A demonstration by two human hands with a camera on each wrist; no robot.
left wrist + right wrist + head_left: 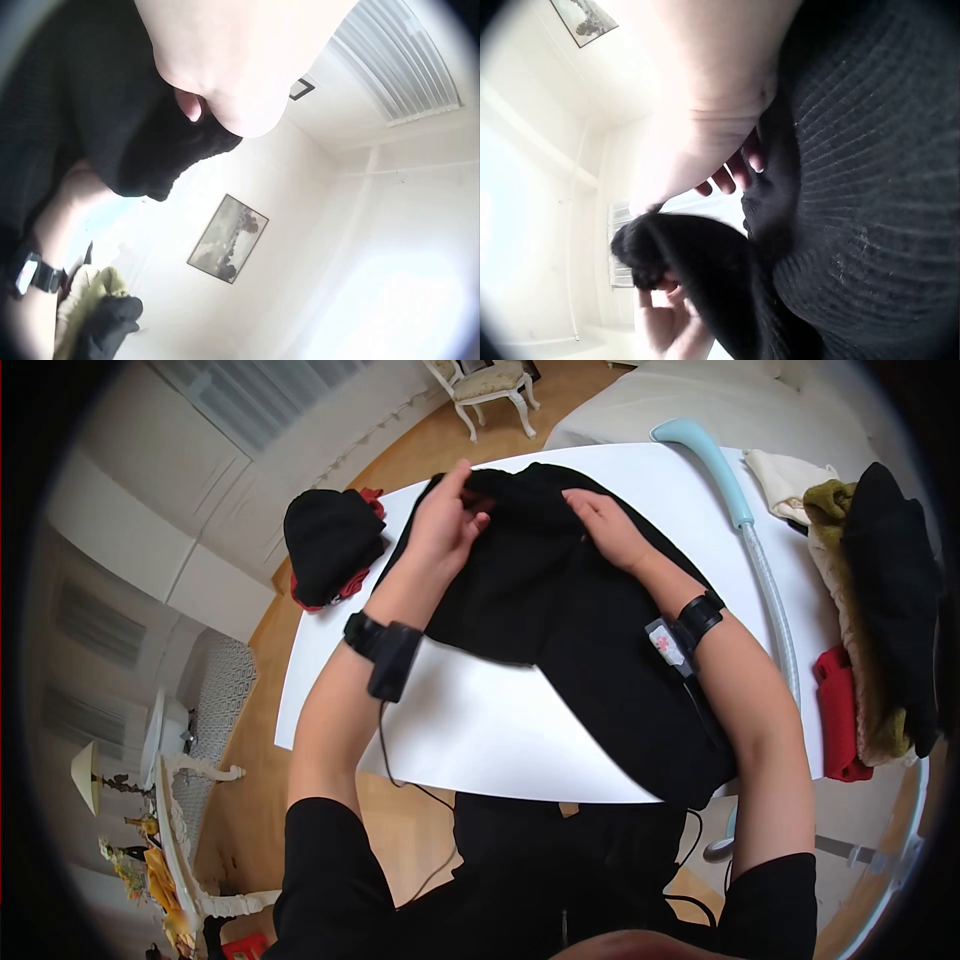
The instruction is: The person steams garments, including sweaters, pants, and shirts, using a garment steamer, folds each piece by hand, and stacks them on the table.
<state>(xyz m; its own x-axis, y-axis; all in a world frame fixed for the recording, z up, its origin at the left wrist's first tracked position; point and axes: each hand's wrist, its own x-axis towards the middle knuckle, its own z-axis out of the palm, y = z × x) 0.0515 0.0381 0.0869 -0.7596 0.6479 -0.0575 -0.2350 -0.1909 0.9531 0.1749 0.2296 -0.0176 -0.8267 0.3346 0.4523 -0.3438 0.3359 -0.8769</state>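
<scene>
A black ribbed garment (530, 580) spreads across the white table (460, 710), its far edge bunched and lifted. At that edge's left part, my left hand (440, 520) grips the cloth; the right wrist view shows this hand (671, 326) with fabric between its fingers. My right hand (612, 535) holds the garment farther right, fingers bent and some apart from the cloth in the right wrist view; its thumb contact is partly hidden. In the left wrist view, garment folds (157, 142) hang beside my left hand, and one fingertip shows against them.
A black and red clothing pile (335, 550) lies at the table's left. Toward the right, a pale blue handle with a grey hose (720, 475) crosses the table. Beyond it are folded cream, olive and black clothes (885, 610) and a red cloth (840, 715).
</scene>
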